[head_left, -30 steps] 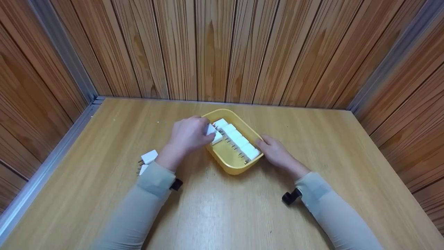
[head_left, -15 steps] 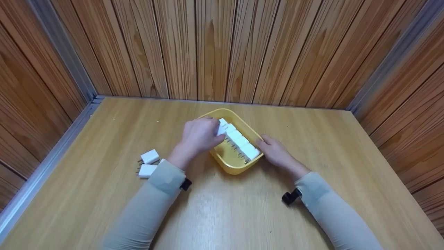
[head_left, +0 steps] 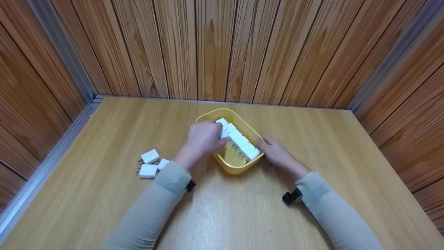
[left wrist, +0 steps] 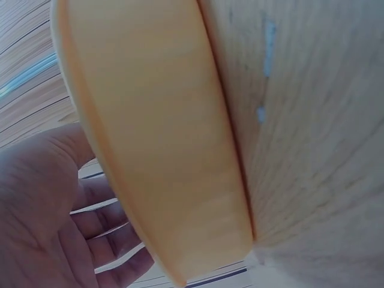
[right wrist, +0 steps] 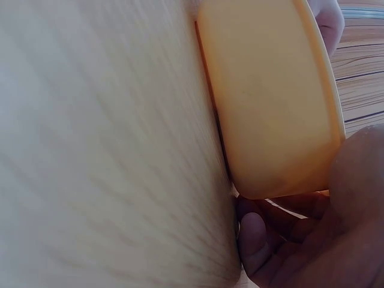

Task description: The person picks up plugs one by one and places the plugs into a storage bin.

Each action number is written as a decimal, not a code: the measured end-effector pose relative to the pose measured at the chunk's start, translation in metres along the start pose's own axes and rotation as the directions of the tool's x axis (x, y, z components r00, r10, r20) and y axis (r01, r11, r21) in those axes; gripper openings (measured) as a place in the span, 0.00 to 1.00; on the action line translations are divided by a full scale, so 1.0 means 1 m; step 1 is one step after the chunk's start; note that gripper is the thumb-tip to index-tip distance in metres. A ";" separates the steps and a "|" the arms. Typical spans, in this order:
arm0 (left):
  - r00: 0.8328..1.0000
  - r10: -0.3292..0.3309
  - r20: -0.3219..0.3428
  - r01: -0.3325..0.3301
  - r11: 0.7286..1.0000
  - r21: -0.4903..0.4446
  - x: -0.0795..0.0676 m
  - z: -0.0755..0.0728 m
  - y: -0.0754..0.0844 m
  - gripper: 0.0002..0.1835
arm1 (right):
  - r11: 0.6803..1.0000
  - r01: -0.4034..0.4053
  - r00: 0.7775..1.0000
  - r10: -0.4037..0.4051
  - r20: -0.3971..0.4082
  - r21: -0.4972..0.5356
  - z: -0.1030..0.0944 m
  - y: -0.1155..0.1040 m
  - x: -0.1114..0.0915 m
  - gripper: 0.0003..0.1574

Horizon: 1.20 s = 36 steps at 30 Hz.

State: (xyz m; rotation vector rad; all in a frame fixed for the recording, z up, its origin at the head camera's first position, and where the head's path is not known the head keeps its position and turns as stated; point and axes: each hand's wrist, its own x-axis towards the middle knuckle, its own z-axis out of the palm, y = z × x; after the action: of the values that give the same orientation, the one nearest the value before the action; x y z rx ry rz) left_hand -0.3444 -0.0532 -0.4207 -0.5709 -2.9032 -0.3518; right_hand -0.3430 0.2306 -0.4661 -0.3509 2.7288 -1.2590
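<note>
Clearly, the bin (head_left: 233,169) sits slantwise on the table (head_left: 222,215), its far corner close to the back wall (head_left: 222,52), with a narrow strip of wood between. Much wider stretches of tabletop run from it toward the 2 sides and the near edge. Past the right hand (head_left: 277,151), wood reaches out to the right side wall (head_left: 409,104). On the left, the tighter spot is around 3 loose blocks (head_left: 148,171), white with metal pins, bunched near the left sleeve (head_left: 152,205), which partly covers 1 of them.

As for pose, the left hand (head_left: 205,137) comes in over the bin's left rim, back of the hand up, thumb and fingers clamped on 1 block (head_left: 223,133) above the bin's inside. That block is just beside a row of blocks (head_left: 241,140) along the bin's right wall, whose pins face the bin's middle. The left wrist view shows this palm beside the rim. The right hand is clamped on the bin's right corner, thumb at the rim, fingers curled low against the outside, near the wood.
</note>
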 end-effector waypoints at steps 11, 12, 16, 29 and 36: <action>0.997 -0.026 0.077 0.025 1.000 0.013 0.006 0.006 0.006 0.15 | 1.000 -0.006 1.000 0.006 0.006 0.006 0.000 0.000 0.001 0.26; 0.996 -0.033 0.084 0.031 0.999 0.015 0.007 0.007 0.007 0.15 | 1.000 -0.005 1.000 0.005 0.006 0.005 0.000 0.000 0.001 0.26; 0.991 -0.060 0.117 0.059 0.998 0.014 0.008 0.008 0.009 0.14 | 1.000 0.000 1.000 0.000 0.001 0.005 0.000 0.000 0.001 0.26; 0.979 -0.104 0.173 0.101 0.995 0.027 0.009 0.010 0.012 0.14 | 1.000 0.007 1.000 -0.007 0.002 0.001 -0.001 0.000 0.001 0.26; 0.975 -0.131 0.182 0.120 0.990 0.067 0.009 0.011 0.015 0.14 | 1.000 0.007 1.000 -0.007 -0.009 0.016 0.000 0.001 0.001 0.24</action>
State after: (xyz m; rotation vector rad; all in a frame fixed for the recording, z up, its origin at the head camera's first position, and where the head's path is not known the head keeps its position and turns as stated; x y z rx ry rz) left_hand -0.3483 -0.0339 -0.4261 -0.4337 -3.1273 -0.2442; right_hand -0.3446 0.2315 -0.4669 -0.3543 2.7261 -1.2862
